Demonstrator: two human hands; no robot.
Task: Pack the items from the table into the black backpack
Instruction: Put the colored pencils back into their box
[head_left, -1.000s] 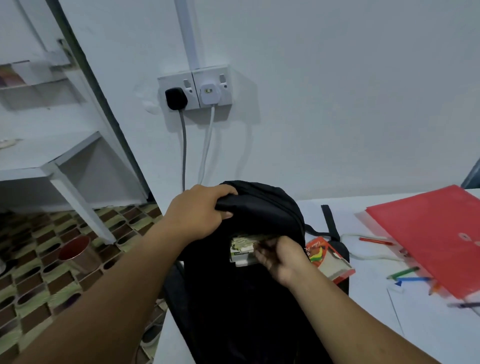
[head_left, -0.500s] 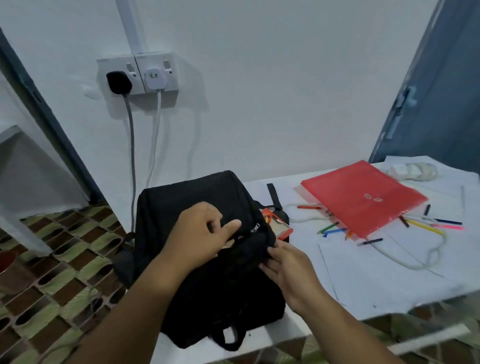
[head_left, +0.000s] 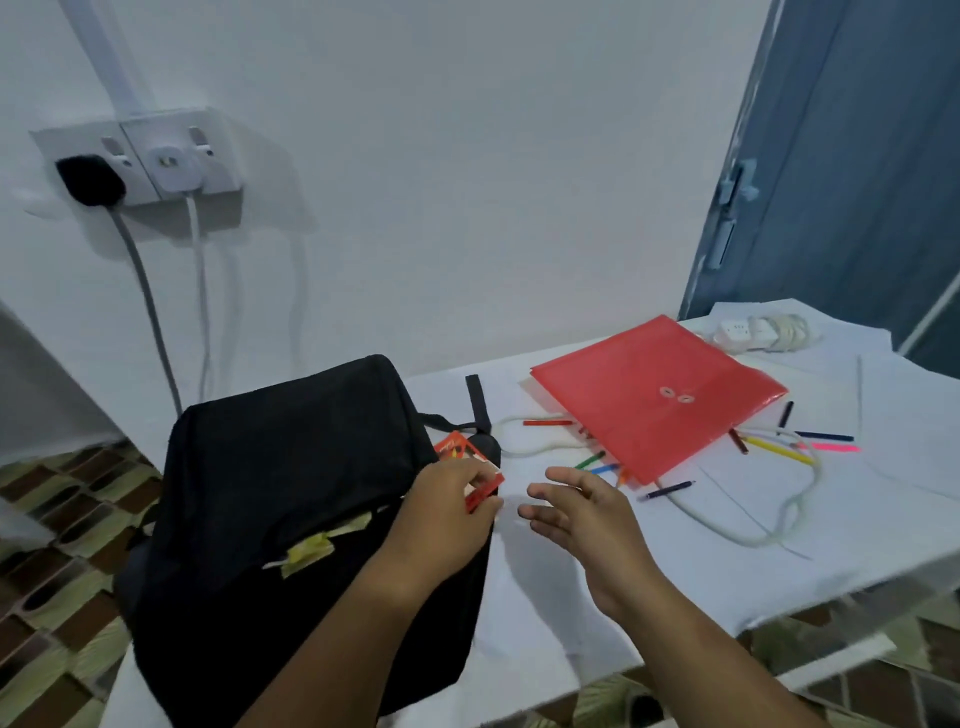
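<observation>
The black backpack (head_left: 291, 493) lies at the left end of the white table (head_left: 675, 566), with a yellowish item (head_left: 311, 551) showing in its front slit. My left hand (head_left: 441, 519) grips a red pencil box (head_left: 470, 467) at the backpack's right edge. Just right of it, my right hand (head_left: 587, 514) hovers over the table with fingers spread, holding nothing. A red plastic folder (head_left: 654, 395) lies further right, with several loose coloured pencils (head_left: 774, 447) scattered around and partly under it.
A white cable (head_left: 748, 530) loops across the table under the folder. A white charger with coiled cord (head_left: 763, 330) sits at the back right, near a blue door (head_left: 857, 171). Wall sockets (head_left: 140, 161) with two plugs are at upper left. Patterned floor lies left of the table.
Both hands have left the backpack's zipper opening. My left hand now grips the red pencil box, and my right hand has opened and moved right over the table. The view shifted right.
</observation>
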